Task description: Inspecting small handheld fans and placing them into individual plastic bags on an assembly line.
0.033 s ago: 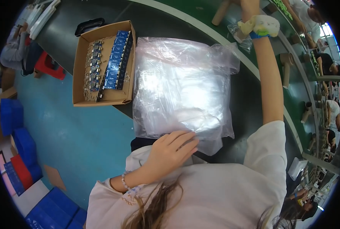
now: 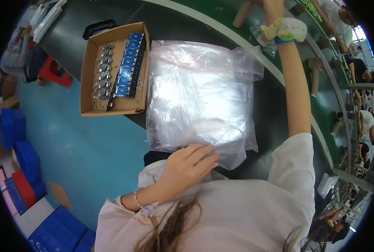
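A clear, wrinkled plastic bag (image 2: 195,92), shiny and faintly pink at its edges, lies flat in front of me on the dark table. My left hand (image 2: 189,166) rests at its near edge, fingers stretched and slightly apart, holding nothing. My right arm reaches far forward past the bag's right side; the right hand (image 2: 273,8) is cut off by the top edge, so its fingers are hidden. A small crumpled clear bag (image 2: 262,40) lies just below that wrist. Beside the big bag, a cardboard box (image 2: 130,108) holds blue circuit boards (image 2: 128,65) and several small connectors.
Behind the box lies a black tray (image 2: 98,28). A green conveyor (image 2: 296,63) with a pale curved rail runs along the right, bearing brown cardboard tubes (image 2: 315,77). Other people work beyond it. Blue bins (image 2: 29,164) and a red stool (image 2: 54,73) stand on the floor at left.
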`<control>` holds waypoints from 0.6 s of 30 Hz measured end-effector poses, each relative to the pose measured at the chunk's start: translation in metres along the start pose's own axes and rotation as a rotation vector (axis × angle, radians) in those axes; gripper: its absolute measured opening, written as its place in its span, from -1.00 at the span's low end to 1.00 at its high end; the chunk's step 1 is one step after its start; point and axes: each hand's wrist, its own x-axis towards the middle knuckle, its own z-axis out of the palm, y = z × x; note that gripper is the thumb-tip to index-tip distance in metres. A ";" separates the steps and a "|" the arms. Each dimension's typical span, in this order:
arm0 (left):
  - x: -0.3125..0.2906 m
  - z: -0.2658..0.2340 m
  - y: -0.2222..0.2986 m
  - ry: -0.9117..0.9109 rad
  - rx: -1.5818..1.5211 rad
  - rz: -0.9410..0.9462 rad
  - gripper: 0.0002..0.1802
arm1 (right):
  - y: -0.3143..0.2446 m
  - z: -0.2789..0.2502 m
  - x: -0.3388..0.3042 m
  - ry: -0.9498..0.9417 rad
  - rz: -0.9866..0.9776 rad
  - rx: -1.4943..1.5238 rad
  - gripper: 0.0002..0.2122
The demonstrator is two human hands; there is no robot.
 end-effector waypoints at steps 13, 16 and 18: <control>0.003 0.006 0.007 0.239 -0.460 -0.312 -0.82 | 0.010 -0.025 -0.068 -0.144 0.204 0.564 -0.73; 0.003 0.002 0.007 0.212 -0.500 -0.316 -0.84 | 0.003 -0.025 -0.089 -0.084 0.310 0.528 -0.61; 0.000 -0.003 0.003 0.048 -0.357 -0.297 -0.91 | -0.008 -0.022 -0.104 -0.044 0.369 0.471 -0.49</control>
